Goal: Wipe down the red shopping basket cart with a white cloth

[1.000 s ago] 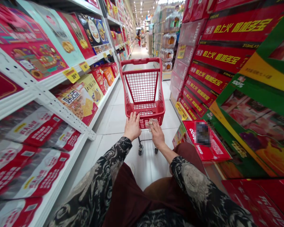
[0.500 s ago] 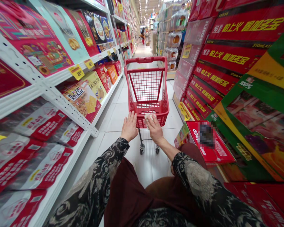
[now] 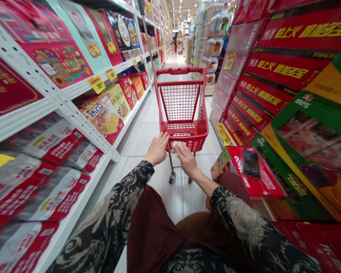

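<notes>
A red plastic shopping cart (image 3: 184,131) stands on the white tiled floor in front of my knees. Its mesh basket holds nothing that I can see. My left hand (image 3: 157,149) lies with straight fingers at the basket's near left corner, its fingertips against the rim. In my right hand (image 3: 186,158) is a crumpled whitish cloth (image 3: 178,146), pressed against the near wall of the basket just under the rim. The fingers cover part of the cloth.
White shelves (image 3: 82,87) with boxed snacks and bottle packs run along the left. Red drink cartons (image 3: 269,94) and green juice boxes (image 3: 309,151) are stacked on the right. A red box (image 3: 251,170) sits by my right knee. Far down the aisle is a person (image 3: 175,41).
My right hand and the cloth have shifted slightly down and left along the basket's near wall. The view has turned a little, so the cart appears farther right.
</notes>
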Demonstrator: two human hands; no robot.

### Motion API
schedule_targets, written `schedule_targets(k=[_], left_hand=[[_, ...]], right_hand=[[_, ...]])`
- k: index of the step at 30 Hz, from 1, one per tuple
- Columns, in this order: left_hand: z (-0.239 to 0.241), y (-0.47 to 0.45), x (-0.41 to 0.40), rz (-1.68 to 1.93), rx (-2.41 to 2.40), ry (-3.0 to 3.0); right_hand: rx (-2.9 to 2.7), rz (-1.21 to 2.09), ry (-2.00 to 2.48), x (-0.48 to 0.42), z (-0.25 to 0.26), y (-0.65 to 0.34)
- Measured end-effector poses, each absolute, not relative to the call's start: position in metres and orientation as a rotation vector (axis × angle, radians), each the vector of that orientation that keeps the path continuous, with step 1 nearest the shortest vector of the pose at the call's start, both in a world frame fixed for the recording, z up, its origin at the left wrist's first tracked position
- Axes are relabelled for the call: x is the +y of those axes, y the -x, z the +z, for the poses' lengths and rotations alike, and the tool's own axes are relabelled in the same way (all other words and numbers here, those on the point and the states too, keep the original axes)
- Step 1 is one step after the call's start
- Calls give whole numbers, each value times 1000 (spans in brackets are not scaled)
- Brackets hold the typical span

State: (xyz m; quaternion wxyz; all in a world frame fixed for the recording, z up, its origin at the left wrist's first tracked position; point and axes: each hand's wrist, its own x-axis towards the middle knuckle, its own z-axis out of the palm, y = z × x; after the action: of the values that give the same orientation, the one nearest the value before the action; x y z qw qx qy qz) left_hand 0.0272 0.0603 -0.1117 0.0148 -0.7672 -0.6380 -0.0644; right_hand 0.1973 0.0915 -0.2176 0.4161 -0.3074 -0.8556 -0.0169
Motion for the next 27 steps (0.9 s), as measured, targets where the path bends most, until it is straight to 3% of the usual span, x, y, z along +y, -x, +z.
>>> schedule_targets(k=[6, 13, 22, 27], left_hand=[[-118, -24, 66, -453, -2102, 2348], [-117, -25, 61, -270, -2012, 2366], [-121, -38, 56, -186, -2000, 2258], [-120, -46, 55, -191, -2046, 2208]], right_hand=[[-2281, -3, 740, 99, -206, -167], [-2396, 32, 820, 86, -246, -174], [-2091, -44, 809, 94, -192, -216], [-2216, -70, 853, 101, -213, -217]])
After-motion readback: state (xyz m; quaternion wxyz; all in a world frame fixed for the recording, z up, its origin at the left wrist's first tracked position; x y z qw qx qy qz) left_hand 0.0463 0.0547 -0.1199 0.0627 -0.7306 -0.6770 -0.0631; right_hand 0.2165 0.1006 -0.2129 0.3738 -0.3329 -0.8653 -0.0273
